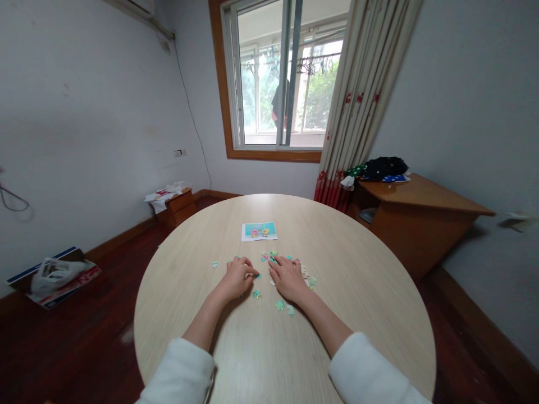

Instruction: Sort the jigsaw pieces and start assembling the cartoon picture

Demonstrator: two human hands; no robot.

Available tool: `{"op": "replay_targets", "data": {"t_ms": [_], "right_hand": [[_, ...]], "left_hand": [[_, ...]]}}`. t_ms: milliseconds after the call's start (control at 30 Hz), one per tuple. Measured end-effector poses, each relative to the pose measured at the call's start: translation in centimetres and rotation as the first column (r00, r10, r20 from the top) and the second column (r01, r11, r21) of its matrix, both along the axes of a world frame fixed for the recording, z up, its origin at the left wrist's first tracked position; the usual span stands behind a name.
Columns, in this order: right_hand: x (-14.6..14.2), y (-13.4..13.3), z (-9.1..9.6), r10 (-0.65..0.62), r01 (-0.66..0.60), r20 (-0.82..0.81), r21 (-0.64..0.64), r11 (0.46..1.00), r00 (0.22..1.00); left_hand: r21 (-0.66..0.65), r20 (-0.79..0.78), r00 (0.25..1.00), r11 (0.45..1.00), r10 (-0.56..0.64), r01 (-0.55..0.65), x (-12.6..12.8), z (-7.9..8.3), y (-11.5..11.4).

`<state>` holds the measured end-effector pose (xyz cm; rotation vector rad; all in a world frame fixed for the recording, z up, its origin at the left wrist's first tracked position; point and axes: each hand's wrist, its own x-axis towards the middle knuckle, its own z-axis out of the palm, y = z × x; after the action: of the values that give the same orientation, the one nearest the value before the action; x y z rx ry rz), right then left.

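Note:
Small jigsaw puzzle pieces in teal, green and yellow lie scattered over the round table (pixel 261 348). My left hand (pixel 240 276) is left of the middle, its thumb and index fingertips closed at a small teal puzzle piece (pixel 259 275). My right hand (pixel 288 278) lies palm down with fingers apart, touching the pile of pieces (pixel 273 254) and covering part of it. Near my left wrist is a teal and yellow piece (pixel 256 294). A green piece (pixel 280 305) and a pale green piece (pixel 290 311) lie below my right hand. One piece (pixel 215 264) sits alone at the left.
Beyond the pieces lies a picture sheet (pixel 259 231) with cartoon figures. A wooden desk (pixel 421 196) with dark cloth stands at the right. On the left are a small cabinet (pixel 181 206) and a box (pixel 54 280) with a plastic bag. The window (pixel 261 84) is behind the table.

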<state>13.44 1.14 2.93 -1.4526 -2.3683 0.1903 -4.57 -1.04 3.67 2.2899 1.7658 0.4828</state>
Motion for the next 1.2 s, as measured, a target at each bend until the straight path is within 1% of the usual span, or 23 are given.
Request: {"op": "replay_targets", "data": {"t_ms": [200, 367, 600, 733, 833, 900, 967, 1067, 1200], "right_hand": [[0.0, 0.2, -0.1, 0.000, 0.001, -0.047, 0.016, 1.000, 0.999], [0.0, 0.2, -0.1, -0.024, 0.027, -0.071, 0.040, 0.999, 0.997], [-0.4, 0.6, -0.4, 0.067, -0.067, 0.002, -0.013, 0.998, 0.998], [-0.5, 0.7, -0.6, 0.090, -0.090, -0.022, 0.006, 0.996, 0.996], [-0.5, 0.7, -0.5, 0.071, -0.067, -0.095, 0.036, 0.997, 0.993], [-0.6, 0.7, -0.4, 0.066, -0.058, -0.177, 0.053, 0.997, 0.982], [-0.7, 0.7, -0.3, 0.092, -0.081, -0.278, 0.051, 0.995, 0.956], [-1.2, 0.3, -0.3, 0.159, -0.179, -0.413, -0.010, 0.984, 0.897], [-1.8, -0.4, -0.5, 0.161, -0.265, -0.500, -0.144, 0.953, 0.851]], "left_hand": [[0.026, -0.046, 0.993, 0.994, 0.105, -0.103, -0.5, -0.1, 0.3], [0.045, -0.008, 0.990, 0.989, 0.144, -0.143, -0.5, -0.3, 0.5], [0.099, 0.059, 0.986, 0.982, 0.154, -0.160, -0.5, -0.3, 0.4], [0.118, 0.080, 0.981, 0.975, 0.178, -0.186, -0.6, -0.4, 0.5], [0.130, 0.103, 0.974, 0.968, 0.202, -0.214, -0.6, -0.3, 0.6], [0.134, 0.119, 0.970, 0.965, 0.212, -0.227, -0.7, -0.2, 0.6], [0.139, 0.141, 0.965, 0.960, 0.222, -0.242, -0.9, -0.1, 0.7], [0.160, 0.192, 0.950, 0.947, 0.246, -0.278, -1.1, -0.1, 0.8], [0.173, 0.230, 0.933, 0.931, 0.278, -0.320, -1.3, -0.3, 0.9]]}}
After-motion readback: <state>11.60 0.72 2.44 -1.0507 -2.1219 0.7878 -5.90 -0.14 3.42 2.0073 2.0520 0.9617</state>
